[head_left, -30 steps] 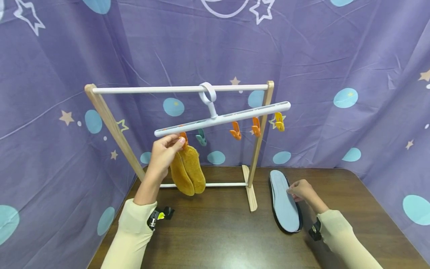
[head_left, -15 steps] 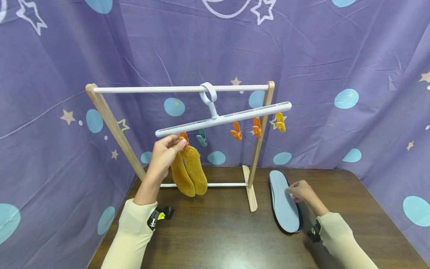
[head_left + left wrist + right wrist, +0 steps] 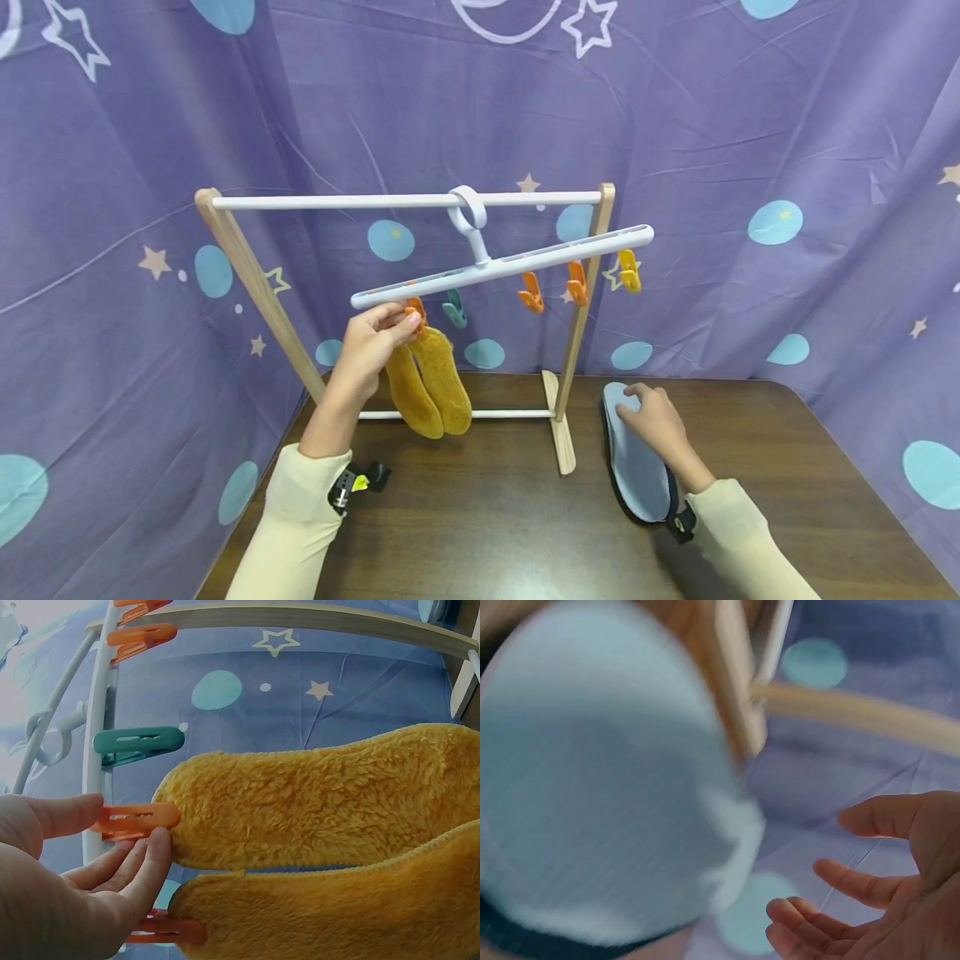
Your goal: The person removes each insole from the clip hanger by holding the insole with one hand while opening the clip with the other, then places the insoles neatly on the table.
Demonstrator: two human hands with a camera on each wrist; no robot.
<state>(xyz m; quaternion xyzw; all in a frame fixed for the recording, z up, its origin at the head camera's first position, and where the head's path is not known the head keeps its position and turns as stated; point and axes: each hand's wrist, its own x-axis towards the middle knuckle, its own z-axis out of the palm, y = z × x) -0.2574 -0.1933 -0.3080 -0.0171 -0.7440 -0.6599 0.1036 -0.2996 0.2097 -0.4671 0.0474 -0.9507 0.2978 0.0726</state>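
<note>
My left hand (image 3: pixel 369 354) pinches an orange clothes peg (image 3: pixel 139 817) near the left end of a tilted white hanger (image 3: pixel 480 273). Two fuzzy mustard-yellow insoles (image 3: pixel 442 379) hang below it, each with an orange peg at its top end, as the left wrist view shows. Over the pale blue insoles (image 3: pixel 637 471) on the table, my right hand (image 3: pixel 660 425) hovers near their far end. Its thumb and fingers stand apart with nothing between them in the right wrist view. A dark layer shows beneath the pale blue insoles' edge.
The hanger hooks onto the top bar of a wood-and-white rack (image 3: pixel 337 202). A teal peg (image 3: pixel 454 308), two more orange pegs (image 3: pixel 577 283) and a yellow peg (image 3: pixel 629 271) hang from it. The rack's right foot (image 3: pixel 558 425) stands on the brown table (image 3: pixel 480 525), before a purple curtain.
My right hand has left the pale blue insoles' right edge and moved forward and left over them, its fingers spreading. The left hand keeps its pinch; the yellow insoles have swung slightly right.
</note>
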